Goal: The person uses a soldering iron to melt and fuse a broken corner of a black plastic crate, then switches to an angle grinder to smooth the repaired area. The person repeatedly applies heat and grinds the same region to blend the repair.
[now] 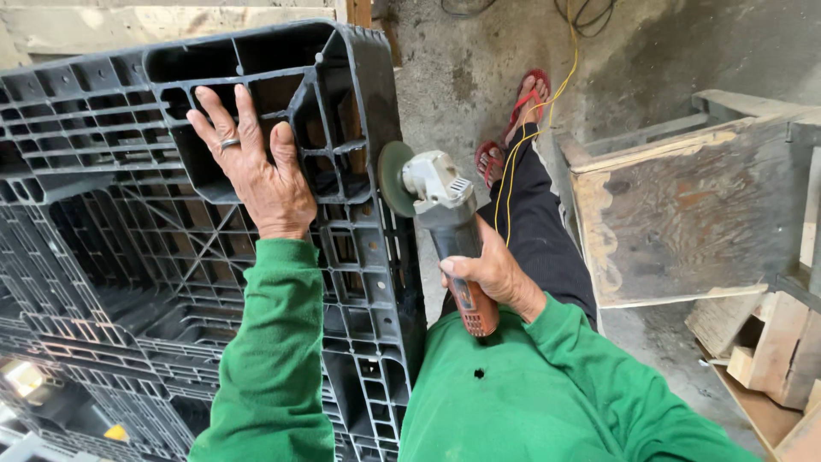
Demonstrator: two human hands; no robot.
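My left hand [256, 167] lies flat and spread on the big black plastic pallet with its open grid of ribs [111, 214], fingers fanned out over one of the deep square pockets in the upper middle of the frame, a ring on one finger. The hand presses on the ribs and pinches nothing. The pallet fills the whole left half of the picture, standing tilted against me, its edge running down the centre.

My right hand [492, 274] is wrapped tight around the body of the grey angle grinder with an orange-red handle end [445, 227], fingers curled fully round it, just right of centre. The grinder's dark round disc [393, 178] sits right beside the pallet's edge; I can't tell whether it touches the plastic. A small label on the orange handle peeks out below my thumb, too small to make out.

A thin yellow cable [522, 137] snakes from upper centre down across my black trouser leg [539, 231]. My feet in red flip-flops [513, 128] rest on the grey concrete floor [462, 77] at the top middle. On the right, a worn plywood board framed in metal [693, 214], with pale wooden offcuts [770, 351] piled in the lower right corner.
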